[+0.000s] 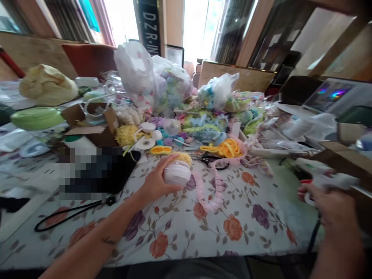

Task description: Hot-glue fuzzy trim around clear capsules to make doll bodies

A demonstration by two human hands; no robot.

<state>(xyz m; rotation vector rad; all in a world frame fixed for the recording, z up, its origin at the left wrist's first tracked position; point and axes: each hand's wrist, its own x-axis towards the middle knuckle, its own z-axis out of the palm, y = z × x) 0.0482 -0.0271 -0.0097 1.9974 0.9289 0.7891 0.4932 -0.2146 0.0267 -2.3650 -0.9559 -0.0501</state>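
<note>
In the middle of the table my left hand (157, 181) is wrapped round a white ribbed round piece (177, 174) with yellow fuzzy trim (183, 157) on top. My fingers curve behind it and the thumb lies along its near side. Over at the right edge, my right hand (331, 201) grips a whitish glue gun (322, 174) with a red trigger; a dark cord hangs below, and motion blurs this hand. A pale pink ruffled ribbon (210, 203) lies in a loop right of the white piece. Dark-handled scissors (213, 161) rest behind it.
Piles of coloured yarn and trim (203, 128) and plastic bags (171, 83) fill the back. A yellow-orange bundle (228, 148) lies before them. At left are a cardboard box (95, 135) and a black pouch (124, 174); another box (345, 155) stands at right. Floral cloth (197, 240) covers the table.
</note>
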